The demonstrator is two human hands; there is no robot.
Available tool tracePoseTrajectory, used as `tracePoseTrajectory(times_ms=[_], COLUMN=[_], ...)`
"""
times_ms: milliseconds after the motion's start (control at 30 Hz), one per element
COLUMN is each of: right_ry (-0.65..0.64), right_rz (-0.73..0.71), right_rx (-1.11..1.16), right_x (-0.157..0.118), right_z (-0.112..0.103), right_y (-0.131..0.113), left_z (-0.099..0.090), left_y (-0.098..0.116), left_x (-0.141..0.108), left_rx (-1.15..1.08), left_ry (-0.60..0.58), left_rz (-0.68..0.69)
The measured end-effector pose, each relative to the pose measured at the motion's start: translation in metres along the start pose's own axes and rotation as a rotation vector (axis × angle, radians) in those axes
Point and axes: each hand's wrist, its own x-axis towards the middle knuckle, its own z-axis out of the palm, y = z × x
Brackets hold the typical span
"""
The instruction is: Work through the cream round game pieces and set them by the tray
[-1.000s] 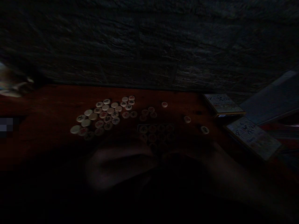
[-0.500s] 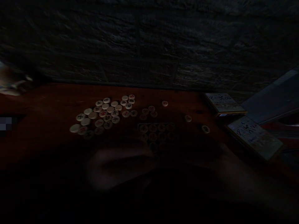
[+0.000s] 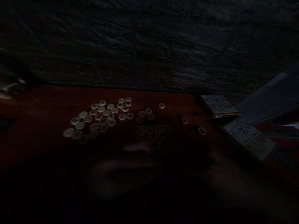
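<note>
The view is very dark. My left hand (image 3: 123, 169) is at the lower middle, its fingers bent together and pointing right. One finger reaches over the left side of a shallow box (image 3: 153, 126) that holds Chinese chess pieces (image 3: 149, 130) in rows. Shadow hides the box's near part and whatever lies under those fingers. From the lower right comes my right hand (image 3: 213, 158), close to the box's right side; its fingers are lost in the dark. Beyond the box, several red-marked pieces (image 3: 150, 116) lie loose on the wooden table (image 3: 58, 96).
Many round pieces (image 3: 102, 121) spread over the table at left, some blank side up. Single pieces (image 3: 202, 131) lie at right. Two flat printed boxes (image 3: 249, 137) are at the right edge. A stone wall (image 3: 149, 46) stands behind. Part of another person's hand (image 3: 12, 88) shows at far left.
The whole view has shifted slightly, so the table things appear lower and more to the left. One finger of my left hand now shows raised over the box's left side.
</note>
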Motion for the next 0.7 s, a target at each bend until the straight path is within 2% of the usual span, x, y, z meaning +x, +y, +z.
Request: tracePoseTrajectory(times_ms=[67, 167, 233, 300, 400, 533, 700], right_ry=[0.014, 0.106, 0.192, 0.271, 0.357, 0.382, 0.398], right_rz=[0.000, 0.020, 0.039, 0.076, 0.183, 0.359, 0.551], right_rx=[0.013, 0.070, 0.094, 0.102, 0.130, 0.170, 0.256], right_x=[0.001, 0.004, 0.007, 0.009, 0.009, 0.008, 0.010], right_z=[-0.001, -0.004, -0.006, -0.007, -0.004, 0.002, 0.004], right_y=[-0.001, -0.001, 0.002, 0.009, 0.025, 0.047, 0.059], left_z=[0.002, 0.000, -0.004, -0.010, -0.023, -0.036, -0.038], left_y=[-0.001, -0.003, -0.005, -0.009, -0.019, -0.037, -0.051], left_x=[-0.001, -0.002, -0.002, 0.000, 0.005, 0.010, 0.010], left_rx=[0.001, 0.091, 0.174, 0.249, 0.346, 0.402, 0.355], left_ry=[0.013, 0.044, 0.107, 0.194, 0.298, 0.403, 0.473], left_rz=[-0.004, 0.108, 0.188, 0.208, 0.138, -0.020, -0.193])
